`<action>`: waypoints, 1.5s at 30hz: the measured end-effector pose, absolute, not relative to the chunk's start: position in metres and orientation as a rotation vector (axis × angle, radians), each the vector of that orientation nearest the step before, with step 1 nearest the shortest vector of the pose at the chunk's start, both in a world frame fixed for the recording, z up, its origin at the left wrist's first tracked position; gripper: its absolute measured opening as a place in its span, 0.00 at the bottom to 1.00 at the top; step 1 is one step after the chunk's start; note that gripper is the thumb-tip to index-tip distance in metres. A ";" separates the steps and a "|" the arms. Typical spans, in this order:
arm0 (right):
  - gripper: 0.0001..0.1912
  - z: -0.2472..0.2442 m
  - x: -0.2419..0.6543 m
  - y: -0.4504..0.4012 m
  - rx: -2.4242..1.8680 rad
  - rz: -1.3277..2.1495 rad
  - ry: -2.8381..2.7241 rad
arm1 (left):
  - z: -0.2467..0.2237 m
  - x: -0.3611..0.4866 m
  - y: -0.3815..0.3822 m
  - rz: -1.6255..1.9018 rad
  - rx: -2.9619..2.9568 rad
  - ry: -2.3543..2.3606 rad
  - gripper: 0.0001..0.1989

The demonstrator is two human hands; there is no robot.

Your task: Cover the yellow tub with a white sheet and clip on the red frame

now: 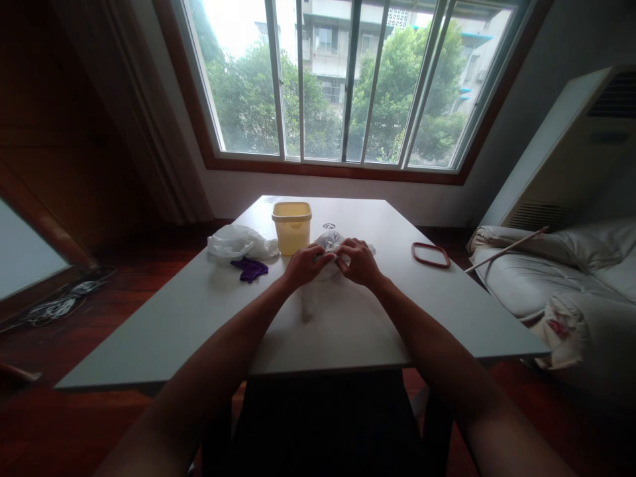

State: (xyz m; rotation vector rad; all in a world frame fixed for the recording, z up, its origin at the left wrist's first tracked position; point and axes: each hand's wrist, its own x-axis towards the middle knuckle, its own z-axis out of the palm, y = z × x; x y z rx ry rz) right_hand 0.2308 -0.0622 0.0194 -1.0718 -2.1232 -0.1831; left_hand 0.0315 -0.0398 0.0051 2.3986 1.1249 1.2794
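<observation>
Both hands, left hand (304, 266) and right hand (360, 261), meet mid-frame with fingertips pinched on a thin white bag (330, 238); close two-sided grip probably keeps limp film under control. Yellow tub (292, 232), second bag (241, 242) and purple cloth (251, 269) sit left of centre, presumably leaving elbow room. Surface: pale, smooth worktop (163, 331). Room: window (325, 119) at top, reddish floor (44, 338) lower left.

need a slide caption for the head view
Left hand and right hand pinch whitish plastic at a white table, a yellow tub standing near the left.
</observation>
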 end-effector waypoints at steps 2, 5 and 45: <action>0.04 0.021 0.231 -0.063 -1.079 -0.196 -2.097 | 0.008 0.030 -0.041 1.274 2.430 1.134 0.20; 0.02 0.024 0.234 -0.063 -1.090 -0.226 -2.030 | 0.011 0.030 -0.043 1.284 2.458 1.139 0.20; 0.09 0.020 0.268 -0.039 -1.294 0.146 -1.542 | -0.002 0.036 -0.031 1.169 1.852 1.215 0.23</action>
